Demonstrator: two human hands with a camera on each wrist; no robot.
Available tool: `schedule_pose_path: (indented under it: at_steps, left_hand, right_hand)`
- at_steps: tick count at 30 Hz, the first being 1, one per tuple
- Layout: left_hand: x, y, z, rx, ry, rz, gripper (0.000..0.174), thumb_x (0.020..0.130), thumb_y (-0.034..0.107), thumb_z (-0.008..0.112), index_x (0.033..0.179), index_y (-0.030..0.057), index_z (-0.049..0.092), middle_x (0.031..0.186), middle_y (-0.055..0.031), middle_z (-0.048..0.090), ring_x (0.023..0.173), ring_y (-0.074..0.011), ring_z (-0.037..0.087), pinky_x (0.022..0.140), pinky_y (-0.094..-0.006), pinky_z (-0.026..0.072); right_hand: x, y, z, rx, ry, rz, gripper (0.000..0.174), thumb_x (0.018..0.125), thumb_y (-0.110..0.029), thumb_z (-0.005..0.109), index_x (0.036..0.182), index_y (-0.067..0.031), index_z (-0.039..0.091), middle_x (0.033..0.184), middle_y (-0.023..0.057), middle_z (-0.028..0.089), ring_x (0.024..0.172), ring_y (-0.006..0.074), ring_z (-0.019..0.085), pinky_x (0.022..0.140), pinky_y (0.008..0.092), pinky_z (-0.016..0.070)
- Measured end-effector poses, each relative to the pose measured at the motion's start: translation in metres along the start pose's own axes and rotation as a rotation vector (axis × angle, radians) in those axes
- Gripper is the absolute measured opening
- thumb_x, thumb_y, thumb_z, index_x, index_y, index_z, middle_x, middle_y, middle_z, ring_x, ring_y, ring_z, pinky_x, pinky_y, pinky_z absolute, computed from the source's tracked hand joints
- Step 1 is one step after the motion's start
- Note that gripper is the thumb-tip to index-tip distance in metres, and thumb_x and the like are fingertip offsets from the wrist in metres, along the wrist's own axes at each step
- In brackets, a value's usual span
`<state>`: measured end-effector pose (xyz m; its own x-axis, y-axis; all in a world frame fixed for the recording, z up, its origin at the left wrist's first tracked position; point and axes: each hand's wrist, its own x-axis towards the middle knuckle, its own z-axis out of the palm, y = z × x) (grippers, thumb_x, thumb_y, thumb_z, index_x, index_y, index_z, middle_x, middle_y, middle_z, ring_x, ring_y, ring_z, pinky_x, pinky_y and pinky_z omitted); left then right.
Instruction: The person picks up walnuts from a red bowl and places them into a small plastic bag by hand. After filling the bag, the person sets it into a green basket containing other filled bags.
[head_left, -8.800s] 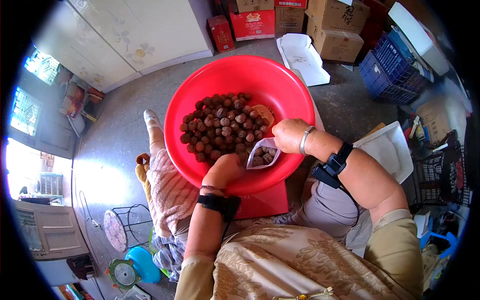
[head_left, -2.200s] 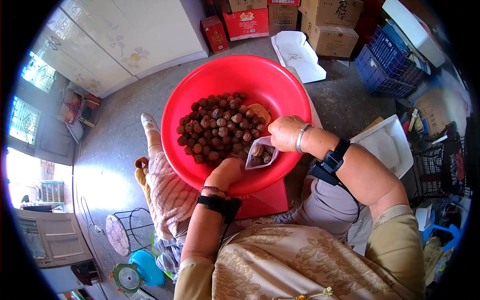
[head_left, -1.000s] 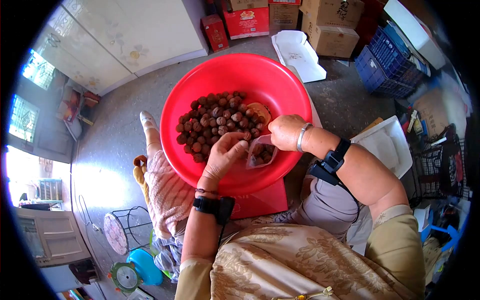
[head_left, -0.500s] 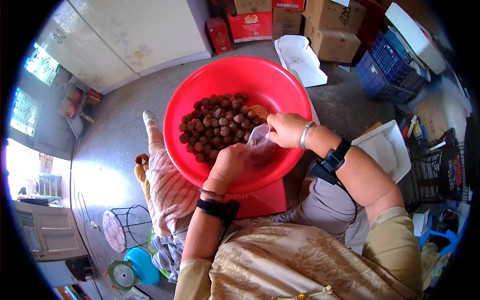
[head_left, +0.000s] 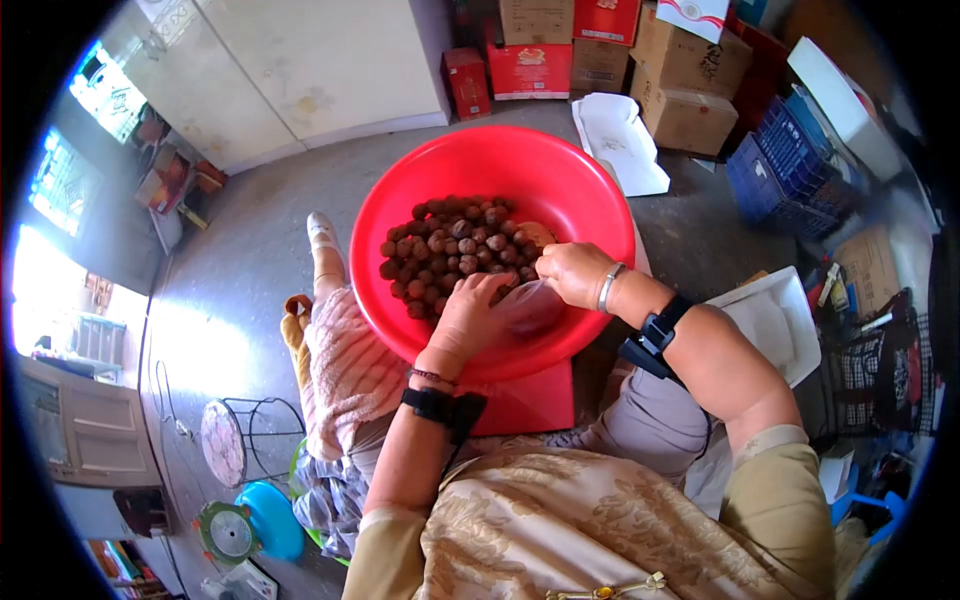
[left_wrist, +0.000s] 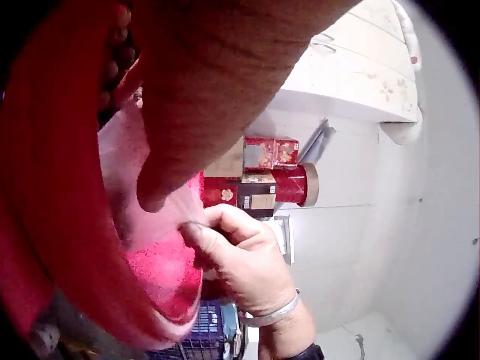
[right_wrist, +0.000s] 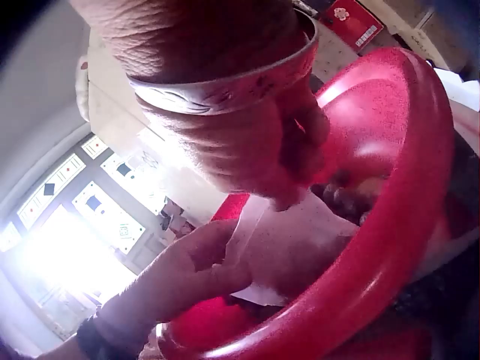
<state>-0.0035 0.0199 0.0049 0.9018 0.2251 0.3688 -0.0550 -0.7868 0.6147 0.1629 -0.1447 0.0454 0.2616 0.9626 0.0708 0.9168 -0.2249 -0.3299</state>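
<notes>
**Left hand off the nuts, onto the bag**

Left hand [head_left: 470,315] has quit the walnuts [head_left: 450,240] it was picking at 1 sec ago and now grips the bag [head_left: 530,305] at the bag's 9 o'clock side. Its fingers curl over the plastic edge right by the heap. Right hand [head_left: 572,272] is where it was, at the bag's 1 o'clock, thumb and fingers pinching the top edge. Bag sat open w/ nuts plain to see 2.2 sec ago. Now it's stretched btwn both hands and the contents can't be made out through the plastic.

Bag lies inside the red basin [head_left: 520,160], on the near slope at approx 5 o'clock, touching the heap's near edge. Walnuts fill the basin's middle and 9 o'clock part. Wrist views show the same thing: thin, cloudy plastic pulled taut from the right-hand pinch down toward the left thumb, red wall behind.

Silver bracelet [head_left: 607,287] is on the right wrist. Basin rests on a red box [head_left: 525,400] by the person's knees.

Around the basin on the grey floor:
- White cabinet [head_left: 320,70] at 11 o'clock.
- Cardboard boxes [head_left: 690,95] at 1 o'clock.
- Blue crates [head_left: 790,170] at 2 o'clock.
- White tray [head_left: 775,320] at 4 o'clock.
- Wire stool [head_left: 240,440] and a scale [head_left: 228,533] at 7 o'clock.
</notes>
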Motion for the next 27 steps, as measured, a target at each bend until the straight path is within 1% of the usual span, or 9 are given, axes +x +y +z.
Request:
schedule_pose_path:
  at_steps: [3, 4, 7, 14, 16, 19, 21, 25, 27]
  left_hand:
    - [0.005, 0.009, -0.007, -0.065, -0.074, 0.073, 0.030, 0.080, 0.017, 0.073, 0.109, 0.0078, 0.071, 0.111, -0.0150, 0.069, 0.103, -0.0355, 0.065, 0.091, -0.0438, 0.0523]
    - [0.002, -0.007, 0.004, 0.053, -0.065, 0.170, 0.025, 0.082, 0.018, 0.070, 0.105, 0.0078, 0.071, 0.105, -0.0132, 0.070, 0.100, -0.0352, 0.065, 0.089, -0.0442, 0.0526]
    - [-0.004, 0.009, -0.010, 0.003, 0.039, 0.053, 0.015, 0.086, 0.017, 0.063, 0.095, 0.0069, 0.069, 0.094, -0.0149, 0.068, 0.091, -0.0354, 0.066, 0.080, -0.0444, 0.0544]
    - [-0.018, 0.031, -0.079, -0.075, 0.398, -0.034, 0.008, 0.084, 0.014, 0.062, 0.086, 0.0073, 0.066, 0.082, -0.0169, 0.065, 0.081, -0.0387, 0.065, 0.070, -0.0452, 0.0527]
    - [-0.028, 0.024, -0.106, -0.201, 0.492, 0.011, 0.005, 0.083, 0.009, 0.065, 0.082, 0.0040, 0.066, 0.080, -0.0189, 0.064, 0.076, -0.0380, 0.065, 0.067, -0.0414, 0.0521]
    - [-0.071, 0.031, -0.168, -0.549, 0.418, -0.222, 0.007, 0.094, 0.007, 0.064, 0.090, 0.0015, 0.066, 0.079, -0.0035, 0.067, 0.073, -0.0132, 0.062, 0.064, -0.0282, 0.0498]
    - [-0.113, 0.024, -0.214, -0.256, 0.504, -0.304, 0.007, 0.097, 0.005, 0.062, 0.097, 0.0010, 0.067, 0.086, 0.0022, 0.066, 0.079, -0.0066, 0.058, 0.065, -0.0235, 0.0482]
    - [-0.208, 0.003, -0.289, -0.351, 0.730, -0.385, 0.010, 0.098, 0.005, 0.060, 0.100, 0.0027, 0.069, 0.091, 0.0011, 0.068, 0.080, -0.0074, 0.060, 0.068, -0.0224, 0.0485]
    - [-0.261, 0.004, -0.317, -0.189, 0.852, -0.557, 0.010, 0.098, 0.007, 0.061, 0.099, 0.0038, 0.070, 0.085, 0.0029, 0.066, 0.075, -0.0060, 0.057, 0.065, -0.0219, 0.0463]
  right_hand:
    - [-0.001, -0.012, -0.010, 0.037, 0.072, -0.098, 0.011, 0.088, -0.014, 0.054, 0.083, -0.0076, 0.063, 0.090, 0.0141, 0.063, 0.087, 0.0374, 0.063, 0.075, 0.0462, 0.0519]
    - [0.001, -0.013, -0.010, 0.054, 0.120, -0.154, 0.010, 0.087, -0.013, 0.055, 0.083, -0.0065, 0.062, 0.088, 0.0144, 0.062, 0.086, 0.0375, 0.063, 0.075, 0.0462, 0.0518]
    - [0.009, -0.019, -0.013, 0.193, 0.207, -0.228, 0.007, 0.087, -0.010, 0.058, 0.084, -0.0034, 0.061, 0.085, 0.0153, 0.061, 0.082, 0.0360, 0.062, 0.073, 0.0439, 0.0513]
    - [0.007, -0.025, -0.032, 0.267, 0.288, 0.048, 0.021, 0.091, -0.021, 0.070, 0.090, -0.0016, 0.060, 0.077, 0.0091, 0.060, 0.067, 0.0168, 0.056, 0.063, 0.0318, 0.0464]
    - [0.006, -0.012, -0.025, 0.212, 0.277, 0.049, 0.019, 0.091, -0.018, 0.068, 0.088, -0.0013, 0.059, 0.075, 0.0105, 0.060, 0.066, 0.0196, 0.057, 0.063, 0.0334, 0.0468]
    - [0.007, -0.007, -0.018, 0.140, 0.276, -0.006, 0.017, 0.091, -0.013, 0.066, 0.085, 0.0002, 0.057, 0.074, 0.0143, 0.059, 0.066, 0.0251, 0.058, 0.063, 0.0359, 0.0475]
    - [0.005, 0.000, -0.012, 0.115, 0.246, -0.005, 0.016, 0.091, -0.010, 0.066, 0.084, 0.0009, 0.057, 0.072, 0.0157, 0.058, 0.066, 0.0275, 0.058, 0.064, 0.0374, 0.0477]
    - [0.005, 0.014, -0.001, 0.090, 0.194, 0.011, 0.016, 0.091, -0.009, 0.066, 0.082, 0.0009, 0.056, 0.073, 0.0169, 0.058, 0.067, 0.0286, 0.059, 0.065, 0.0382, 0.0474]
    - [0.004, 0.021, 0.005, 0.099, 0.189, 0.014, 0.017, 0.090, -0.009, 0.067, 0.081, 0.0008, 0.056, 0.074, 0.0183, 0.058, 0.067, 0.0316, 0.058, 0.065, 0.0393, 0.0470]
